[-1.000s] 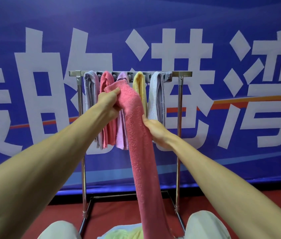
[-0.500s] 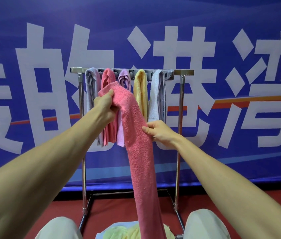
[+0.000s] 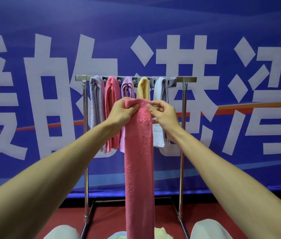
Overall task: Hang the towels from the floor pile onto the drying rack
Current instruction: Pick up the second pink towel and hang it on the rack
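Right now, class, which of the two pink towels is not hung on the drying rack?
The long pink towel in front: left hand and right hand hold its top. The other pink towel drapes over the drying rack, second from left.

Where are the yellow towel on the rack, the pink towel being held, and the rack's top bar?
yellow towel [image 3: 143, 88], head view, its upper fold.
held pink towel [image 3: 138, 152], head view, middle of the hanging cloth.
rack's top bar [image 3: 190, 79], head view, its bare right end.
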